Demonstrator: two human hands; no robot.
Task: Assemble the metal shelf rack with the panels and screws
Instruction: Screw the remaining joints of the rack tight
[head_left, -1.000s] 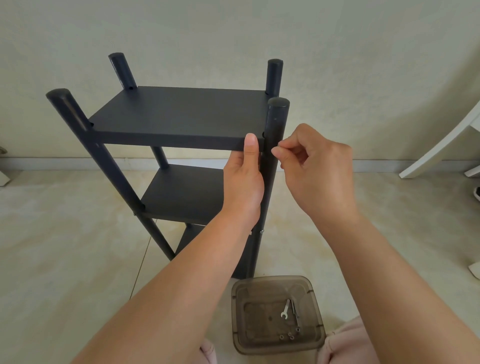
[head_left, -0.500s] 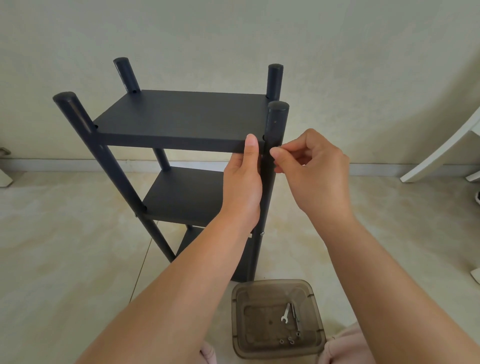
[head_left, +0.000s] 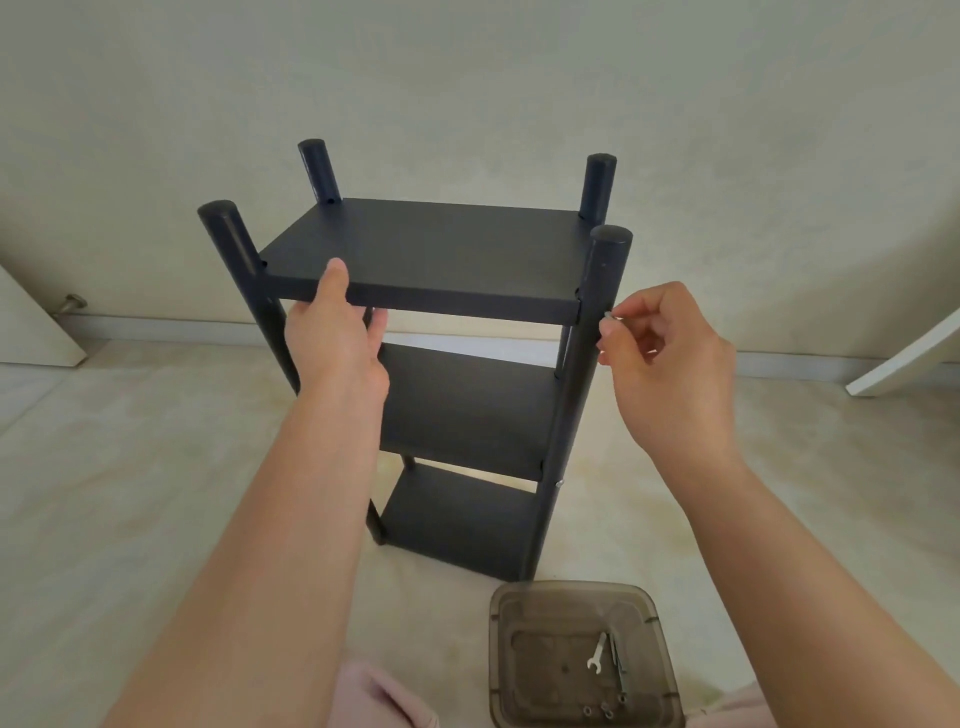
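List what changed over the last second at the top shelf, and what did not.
The left hand slid left along the top shelf's front edge, away from the near right post, and grips it there. The right hand shifted to the post's right side, pinching a screw against it. The tray of hardware stayed put.

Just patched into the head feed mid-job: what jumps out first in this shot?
The dark three-tier shelf rack stands upright in the centre of the floor, near the wall. The left hand grips the front edge of the top panel, while the right hand pinches a small screw against the front-right post just below that panel. A translucent brown tray with a small wrench lies at bottom right.
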